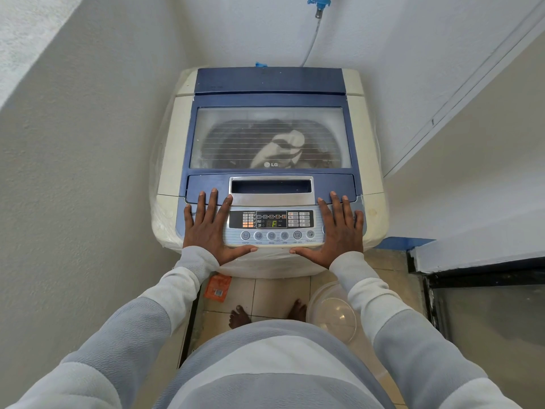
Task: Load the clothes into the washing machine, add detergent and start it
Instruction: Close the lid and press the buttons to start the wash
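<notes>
The washing machine [169,149] is a top loader, and its control panel [271,231] runs along the front edge, nearest the person. Just behind the control panel the blue lid [206,184] lies shut, a silver handle recess [271,187] at its front. Through the lid's clear window, further behind the panel, the clothes [283,146] sit in the drum: dark pieces with a pale one on top. A small display [272,223] in the middle of the panel is lit with green characters, and a row of round buttons lies in front of it.

Both hands lie flat on the machine, one at each end of the control panel, and neither holds anything. The left hand [209,228] rests at the panel's left end with its fingers straight and spread wide – the fingertips reach onto the front strip of the lid, and the thumb lies along the panel's front edge. The right hand [339,231] mirrors it at the right end, fingers just as straight and spread, thumb pointing inward along the same edge. The two thumb tips are near each other but apart.

Below and in front of the panel, on the tiled floor [271,293], an orange sachet [218,287] lies to the left and a clear plastic bowl [333,311] to the right, with bare feet [239,315] between them. Far behind the panel, a blue tap [320,1] on the wall feeds a hose [312,39] down to the machine's back
</notes>
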A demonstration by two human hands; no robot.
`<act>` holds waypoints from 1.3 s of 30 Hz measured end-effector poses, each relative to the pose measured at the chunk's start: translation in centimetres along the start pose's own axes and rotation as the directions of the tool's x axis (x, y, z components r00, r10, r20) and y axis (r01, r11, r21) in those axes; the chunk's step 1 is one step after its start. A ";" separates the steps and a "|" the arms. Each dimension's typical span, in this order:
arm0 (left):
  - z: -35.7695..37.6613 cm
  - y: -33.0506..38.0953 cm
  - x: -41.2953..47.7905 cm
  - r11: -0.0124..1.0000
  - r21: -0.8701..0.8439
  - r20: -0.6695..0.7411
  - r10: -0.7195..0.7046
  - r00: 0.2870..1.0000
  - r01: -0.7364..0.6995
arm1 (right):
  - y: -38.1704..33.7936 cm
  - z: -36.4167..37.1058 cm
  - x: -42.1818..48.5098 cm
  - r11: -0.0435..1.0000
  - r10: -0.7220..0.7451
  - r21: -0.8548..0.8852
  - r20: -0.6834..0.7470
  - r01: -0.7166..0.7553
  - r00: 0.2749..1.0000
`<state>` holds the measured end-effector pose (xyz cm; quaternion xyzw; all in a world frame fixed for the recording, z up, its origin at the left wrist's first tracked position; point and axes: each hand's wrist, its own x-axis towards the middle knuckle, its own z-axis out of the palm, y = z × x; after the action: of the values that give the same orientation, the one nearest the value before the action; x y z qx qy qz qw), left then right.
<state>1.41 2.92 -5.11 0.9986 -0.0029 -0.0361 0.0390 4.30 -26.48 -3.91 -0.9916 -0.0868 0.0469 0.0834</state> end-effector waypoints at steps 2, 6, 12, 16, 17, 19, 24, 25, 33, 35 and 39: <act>0.0 0.0 0.0 1.000 -0.003 0.002 0.000 1.000 0.000 | 0.0 0.0 0.0 1.000 0.001 0.000 0.002 -0.001 1.000; 0.1 0.0 0.0 1.000 0.000 0.000 -0.003 1.000 0.003 | 0.0 0.1 0.1 1.000 0.000 -0.006 0.004 0.000 1.000; 0.0 0.0 0.0 1.000 0.013 0.005 -0.007 1.000 0.007 | 0.1 0.1 0.0 1.000 0.000 -0.006 0.006 0.000 1.000; 0.1 0.0 0.0 1.000 0.011 0.006 -0.007 1.000 0.007 | 0.1 0.2 0.1 1.000 0.000 -0.010 0.009 0.000 1.000; 0.1 0.0 0.0 1.000 0.011 0.004 -0.006 1.000 0.006 | 0.1 0.2 0.1 1.000 0.000 -0.011 0.006 0.000 1.000; 0.1 -0.1 0.0 1.000 0.010 0.000 -0.004 1.000 0.004 | 0.1 0.2 0.0 1.000 0.000 -0.010 0.003 0.000 1.000; 0.0 0.1 0.0 1.000 0.011 0.000 -0.003 1.000 0.003 | 0.0 0.2 0.1 1.000 -0.001 -0.005 -0.001 0.001 1.000; 0.0 0.1 0.0 1.000 0.014 0.003 -0.004 1.000 0.004 | 0.0 0.2 0.1 1.000 -0.002 -0.005 -0.001 0.002 1.000; 0.0 0.1 0.0 1.000 0.012 0.005 -0.007 1.000 0.007 | 0.1 0.3 0.1 1.000 0.001 -0.011 0.004 -0.001 1.000; 0.0 0.1 0.0 1.000 0.010 0.004 -0.008 1.000 0.008 | 0.1 0.3 0.1 1.000 0.001 -0.008 0.005 -0.001 1.000; 0.0 0.1 0.0 1.000 0.010 0.004 -0.007 1.000 0.007 | 0.1 0.2 0.1 1.000 0.000 -0.009 0.003 0.000 1.000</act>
<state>1.41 2.86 -5.13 0.9987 0.0003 -0.0382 0.0340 4.35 -26.52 -4.16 -0.9919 -0.0872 0.0479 0.0789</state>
